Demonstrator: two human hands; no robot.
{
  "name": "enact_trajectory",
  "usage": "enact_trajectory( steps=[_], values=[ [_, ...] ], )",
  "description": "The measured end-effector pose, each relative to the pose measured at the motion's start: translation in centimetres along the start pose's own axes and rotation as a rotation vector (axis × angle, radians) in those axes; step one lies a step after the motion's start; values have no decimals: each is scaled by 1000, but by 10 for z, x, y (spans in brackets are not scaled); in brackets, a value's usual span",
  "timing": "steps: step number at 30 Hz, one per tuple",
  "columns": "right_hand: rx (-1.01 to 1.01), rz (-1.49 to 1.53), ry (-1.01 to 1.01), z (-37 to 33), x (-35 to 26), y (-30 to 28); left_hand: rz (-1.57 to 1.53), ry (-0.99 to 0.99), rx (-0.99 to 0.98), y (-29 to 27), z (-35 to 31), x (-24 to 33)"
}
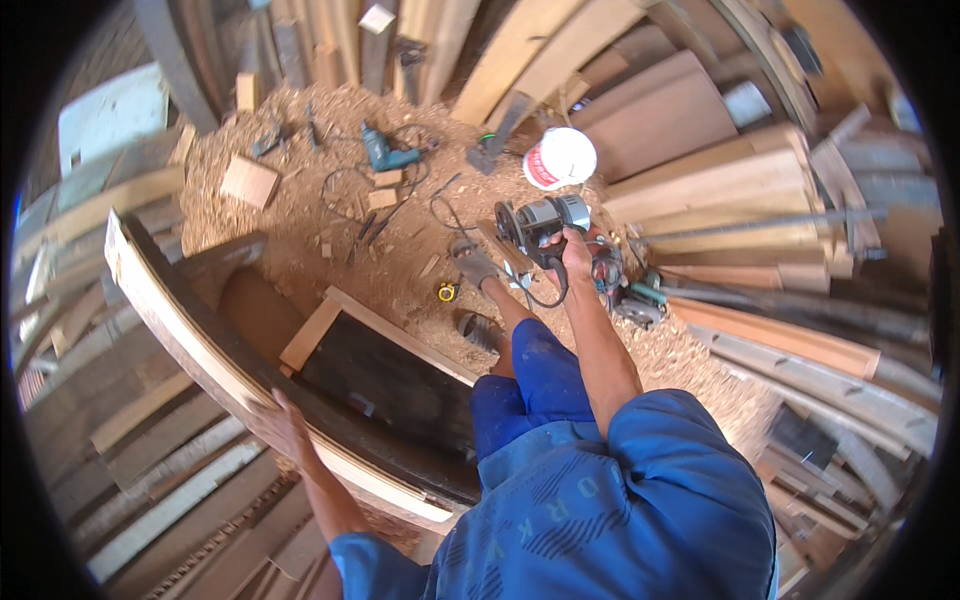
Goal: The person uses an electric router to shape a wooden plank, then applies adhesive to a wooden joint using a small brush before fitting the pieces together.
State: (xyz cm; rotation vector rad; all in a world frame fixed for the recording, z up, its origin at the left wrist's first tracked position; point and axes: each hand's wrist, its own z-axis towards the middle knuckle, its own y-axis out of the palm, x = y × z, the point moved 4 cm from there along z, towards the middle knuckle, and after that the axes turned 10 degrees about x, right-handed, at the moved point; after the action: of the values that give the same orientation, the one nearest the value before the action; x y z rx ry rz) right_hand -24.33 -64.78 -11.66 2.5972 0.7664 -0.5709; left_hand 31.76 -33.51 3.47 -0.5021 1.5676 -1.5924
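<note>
My right hand [573,255] is wrapped round the handle of a router [545,222] with a silver motor body and a dark round base. It is held up at arm's length, and a dark cord loops down from it. My left hand [283,428] lies on the pale edge of a long wooden panel [190,335], thumb apart from the fingers. This panel stands on its edge and slants across my left side. Beside it is a wooden frame [325,325] around a dark panel [385,370].
Shavings cover the floor [300,215]. A teal drill [388,150], a white bucket [560,158], wood offcuts [250,181] and a yellow tape measure [447,292] stand or lie ahead. More power tools [635,300] sit right of my arm. Stacked boards [720,200] surround the area.
</note>
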Motion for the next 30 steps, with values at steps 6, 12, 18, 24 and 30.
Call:
enact_trajectory(
  steps=[6,12,18,24,30],
  values=[
    [47,130,-189,-42,-81,-121,36,17,-3,-46,-102,6],
    [146,198,-245,-50,-150,-272,1,-77,-158,-15,-118,-14],
    [319,314,-246,-51,-207,-411,271,44,-425,24,-167,-57],
    [536,396,-296,-43,-256,-545,566,324,-457,-2,-268,11],
    [556,552,-271,21,-296,-672,353,403,-615,-60,-356,186]
  ],
)
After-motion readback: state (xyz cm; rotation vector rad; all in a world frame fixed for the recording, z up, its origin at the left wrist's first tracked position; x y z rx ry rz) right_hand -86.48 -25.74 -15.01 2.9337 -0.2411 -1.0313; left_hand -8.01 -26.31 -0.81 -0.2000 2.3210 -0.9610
